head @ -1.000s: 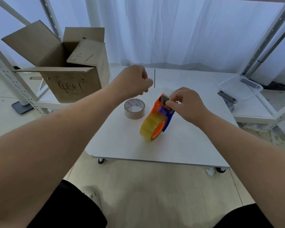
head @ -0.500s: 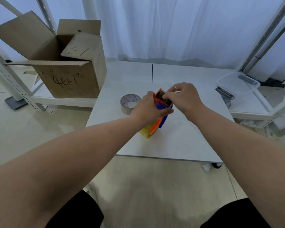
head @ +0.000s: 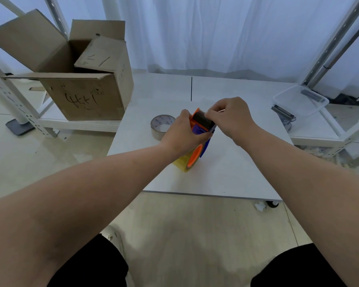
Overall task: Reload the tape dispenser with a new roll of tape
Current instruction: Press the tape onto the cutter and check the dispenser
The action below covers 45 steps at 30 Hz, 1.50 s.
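Observation:
An orange and blue tape dispenser (head: 201, 125) stands on the white table (head: 226, 172), with a yellowish roll of tape (head: 181, 162) mounted on its orange hub. My left hand (head: 181, 134) grips the dispenser's body from the left. My right hand (head: 229, 119) pinches at the dispenser's top end by the toothed blade; whether tape is between its fingers is hidden. A nearly used-up roll of tape (head: 161, 126) lies flat on the table just left of my left hand.
An open cardboard box (head: 81, 79) sits on a low shelf at the left. A clear plastic tray (head: 301, 101) and a dark metal tool (head: 282, 111) lie at the right. Metal rack posts stand on both sides; a white curtain hangs behind.
My left hand came down from above the table and took hold of the dispenser's left side. My right hand stayed at the dispenser's top end.

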{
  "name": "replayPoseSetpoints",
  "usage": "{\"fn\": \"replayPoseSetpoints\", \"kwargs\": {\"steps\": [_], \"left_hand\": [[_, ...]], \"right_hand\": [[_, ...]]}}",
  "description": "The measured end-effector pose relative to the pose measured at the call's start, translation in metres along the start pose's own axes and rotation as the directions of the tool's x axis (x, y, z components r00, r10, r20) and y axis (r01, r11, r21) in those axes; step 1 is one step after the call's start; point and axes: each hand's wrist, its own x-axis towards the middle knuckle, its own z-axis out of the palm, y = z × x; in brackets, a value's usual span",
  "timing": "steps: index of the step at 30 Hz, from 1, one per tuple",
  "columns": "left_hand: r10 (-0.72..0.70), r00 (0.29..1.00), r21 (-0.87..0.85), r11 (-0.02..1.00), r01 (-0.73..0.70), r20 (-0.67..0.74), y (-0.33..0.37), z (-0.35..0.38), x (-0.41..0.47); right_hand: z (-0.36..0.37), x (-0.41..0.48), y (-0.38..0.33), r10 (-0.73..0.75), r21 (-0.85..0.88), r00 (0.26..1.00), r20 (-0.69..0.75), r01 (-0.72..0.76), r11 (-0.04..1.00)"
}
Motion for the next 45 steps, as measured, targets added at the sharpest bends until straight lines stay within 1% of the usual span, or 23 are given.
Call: {"fn": "replayPoseSetpoints", "kwargs": {"steps": [3,7,11,14,15,18,20,22,24,26,27,32,36,40,42,45], "left_hand": [[0.011,1.0,-0.008,1.0,-0.011,0.003,-0.002,0.001,0.0],[0.026,1.0,-0.026,0.999,-0.026,-0.002,-0.005,0.005,0.0],[0.042,0.999,-0.084,0.996,-0.042,-0.009,-0.008,0.008,-0.002],[0.033,0.999,-0.138,0.99,-0.034,-0.004,-0.009,0.012,-0.007],[0.032,0.999,-0.134,0.991,-0.029,0.024,-0.009,0.013,-0.008],[0.034,0.995,-0.05,0.998,-0.03,0.094,-0.011,0.015,-0.012],[0.035,0.997,-0.027,0.999,-0.033,0.069,-0.009,0.014,-0.012],[0.042,0.999,-0.003,0.999,-0.042,0.013,-0.007,0.011,-0.012],[0.059,0.998,0.02,0.998,-0.059,-0.03,-0.008,0.007,-0.012],[0.078,0.996,0.042,0.996,-0.077,-0.03,-0.011,0.003,-0.011],[0.086,0.996,0.047,0.995,-0.085,-0.023,-0.013,0.001,-0.012],[0.072,0.997,0.024,0.997,-0.072,-0.006,-0.01,0.005,-0.016],[0.101,0.99,-0.009,0.995,-0.103,-0.1,-0.002,0.005,-0.014],[0.073,0.995,-0.007,0.997,-0.074,-0.062,0.002,0.003,-0.01],[0.039,0.998,-0.033,0.999,-0.041,-0.052,0.0,0.006,-0.009],[0.027,0.998,-0.063,0.998,-0.03,-0.051,-0.003,0.01,-0.009]], "right_hand": [[-0.002,0.0,0.0,-0.005,-0.018,1.0,0.005,0.005,1.0],[-0.004,0.001,-0.001,0.062,0.01,0.997,0.049,-0.063,0.998],[-0.008,0.002,-0.002,0.091,0.036,0.987,0.129,-0.096,0.995],[-0.01,0.002,-0.001,0.094,0.038,0.985,0.147,-0.101,0.994],[-0.01,0.002,0.0,0.1,0.044,0.985,0.144,-0.107,0.993],[-0.01,0.002,0.003,0.119,0.048,0.985,0.124,-0.126,0.991],[-0.01,0.002,0.005,0.137,0.065,0.985,0.104,-0.144,0.987],[-0.01,0.003,0.005,0.158,0.089,0.984,0.082,-0.165,0.982],[-0.011,0.004,0.003,0.196,0.168,0.979,0.062,-0.204,0.964],[-0.015,0.004,-0.001,0.237,0.284,0.97,0.057,-0.243,0.927],[-0.017,0.005,-0.002,0.24,0.306,0.969,0.058,-0.246,0.92],[-0.017,0.002,-0.004,0.22,0.255,0.971,0.096,-0.237,0.937],[-0.013,0.002,-0.004,0.187,0.237,0.979,0.081,-0.201,0.95],[-0.011,0.002,-0.004,0.156,0.18,0.985,0.068,-0.166,0.97],[-0.009,0.001,-0.005,0.152,0.154,0.986,0.073,-0.162,0.975],[-0.007,0.0,-0.007,0.152,0.149,0.985,0.087,-0.163,0.975]]}}
